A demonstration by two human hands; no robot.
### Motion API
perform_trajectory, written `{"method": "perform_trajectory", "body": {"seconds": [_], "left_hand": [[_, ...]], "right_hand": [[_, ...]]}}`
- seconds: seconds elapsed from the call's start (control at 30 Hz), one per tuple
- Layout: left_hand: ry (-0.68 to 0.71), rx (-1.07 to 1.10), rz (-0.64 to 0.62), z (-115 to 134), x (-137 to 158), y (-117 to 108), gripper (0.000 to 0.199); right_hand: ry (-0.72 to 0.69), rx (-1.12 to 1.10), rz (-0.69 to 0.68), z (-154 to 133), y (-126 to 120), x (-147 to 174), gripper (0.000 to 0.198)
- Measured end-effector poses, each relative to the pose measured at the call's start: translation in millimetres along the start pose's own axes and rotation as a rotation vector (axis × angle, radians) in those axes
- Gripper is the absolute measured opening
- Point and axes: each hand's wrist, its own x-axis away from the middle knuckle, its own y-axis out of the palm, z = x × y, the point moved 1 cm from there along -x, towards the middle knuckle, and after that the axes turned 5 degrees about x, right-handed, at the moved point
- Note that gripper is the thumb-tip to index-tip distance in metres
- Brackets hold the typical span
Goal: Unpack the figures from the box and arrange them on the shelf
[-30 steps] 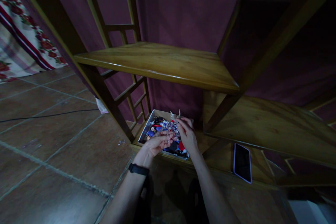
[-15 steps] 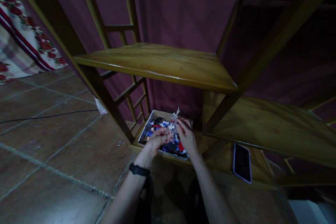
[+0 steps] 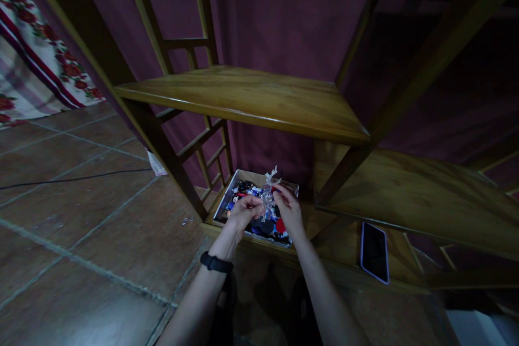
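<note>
1. The left hand (image 3: 242, 215) was flatter a second ago, with its palm up. Now its grip is pinched on a shiny clear thing (image 3: 266, 197).
2. The right hand (image 3: 290, 211) has its fingers bent beside the clear thing's right side. I cannot tell if that grip touches it or is a bit apart.
3. The clear thing stands up taller now, over the box (image 3: 224, 198) – its pale, twiggy top shows better. I think this means it is still being worked on, not put down.
4. The box sits at the left end of the low shelf (image 3: 324, 224), by the front edge.
5. The hands hide part of the box and the little things in it.
6. It is dark and small there – I can't tell what the clear thing is.
</note>
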Motion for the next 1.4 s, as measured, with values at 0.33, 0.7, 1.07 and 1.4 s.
{"method": "perform_trajectory", "body": {"seconds": [0.33,0.7,1.07,1.4], "left_hand": [[-0.246,0.017,-0.112,5.8,12.0,5.8,0.034],[-0.273,0.021,-0.113,7.5,14.9,7.2,0.033],[-0.271,0.035,-0.147,7.8,16.8,7.3,0.03],[-0.306,0.025,-0.164,11.6,17.5,9.4,0.03]], "right_hand": [[0.251,-0.092,0.102,18.4,-3.3,-6.6,0.039],[0.278,-0.112,0.126,26.3,-5.5,-9.4,0.034],[0.299,-0.095,0.136,17.3,-8.6,-10.4,0.03],[0.307,-0.115,0.138,17.6,-7.7,-11.9,0.032]]}}
